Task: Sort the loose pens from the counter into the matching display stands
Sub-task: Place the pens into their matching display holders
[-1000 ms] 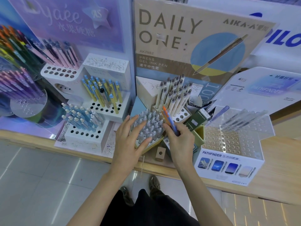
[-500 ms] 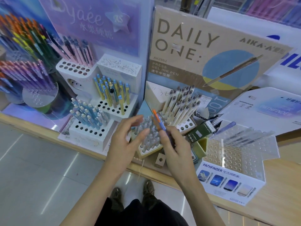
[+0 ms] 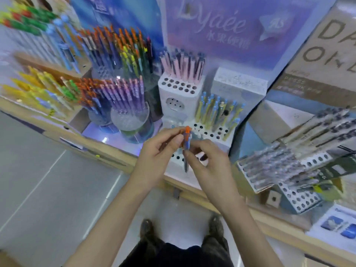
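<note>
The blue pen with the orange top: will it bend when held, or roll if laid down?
Probably stiff: the blue pen with the orange top runs straight between pinching fingers. Its slim barrel looks round, so it may roll.

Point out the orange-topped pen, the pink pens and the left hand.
orange-topped pen (image 3: 186, 145), head view, on its blue barrel.
pink pens (image 3: 183, 68), head view, on a middle barrel.
left hand (image 3: 156, 158), head view, on its back.

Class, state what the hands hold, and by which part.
A pen, orange end up. The left hand pinches it near the orange top; the right hand pinches the blue barrel lower down.
</note>
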`<state>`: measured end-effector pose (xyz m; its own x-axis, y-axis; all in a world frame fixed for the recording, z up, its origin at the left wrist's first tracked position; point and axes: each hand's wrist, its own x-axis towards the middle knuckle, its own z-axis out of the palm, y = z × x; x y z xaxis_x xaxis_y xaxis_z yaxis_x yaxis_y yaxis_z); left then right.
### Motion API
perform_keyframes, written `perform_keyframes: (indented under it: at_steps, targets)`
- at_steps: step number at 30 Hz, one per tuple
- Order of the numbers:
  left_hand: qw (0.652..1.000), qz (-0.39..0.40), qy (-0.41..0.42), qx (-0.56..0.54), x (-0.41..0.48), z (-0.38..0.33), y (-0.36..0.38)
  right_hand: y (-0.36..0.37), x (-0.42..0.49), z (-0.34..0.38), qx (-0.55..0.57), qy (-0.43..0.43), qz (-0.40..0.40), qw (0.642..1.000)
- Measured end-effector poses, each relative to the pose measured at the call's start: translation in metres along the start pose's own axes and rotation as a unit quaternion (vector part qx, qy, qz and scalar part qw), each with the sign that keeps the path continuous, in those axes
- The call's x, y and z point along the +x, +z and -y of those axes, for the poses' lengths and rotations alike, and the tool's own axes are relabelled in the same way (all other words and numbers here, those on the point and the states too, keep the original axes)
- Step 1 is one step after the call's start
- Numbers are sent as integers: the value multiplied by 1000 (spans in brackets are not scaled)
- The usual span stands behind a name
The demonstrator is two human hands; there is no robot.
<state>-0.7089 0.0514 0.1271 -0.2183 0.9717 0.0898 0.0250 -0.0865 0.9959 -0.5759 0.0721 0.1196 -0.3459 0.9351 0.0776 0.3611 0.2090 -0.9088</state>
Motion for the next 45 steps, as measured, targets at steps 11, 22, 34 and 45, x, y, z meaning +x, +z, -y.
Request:
perform_keyframes:
  at_steps: [11, 22, 34, 45]
  targets:
    - [1000, -9, 7, 17, 29, 6, -136, 123, 45, 55, 51, 7, -13, 999]
    - [929, -112, -7, 353, 75, 63, -252, 194, 122, 50, 85, 44, -78, 992]
    - [844, 125, 158, 497, 132, 70, -297, 254, 147, 50, -22, 59, -250, 966]
    - [952, 124, 58, 273, 141, 76, -317, 272, 146, 53, -32, 113, -300, 947]
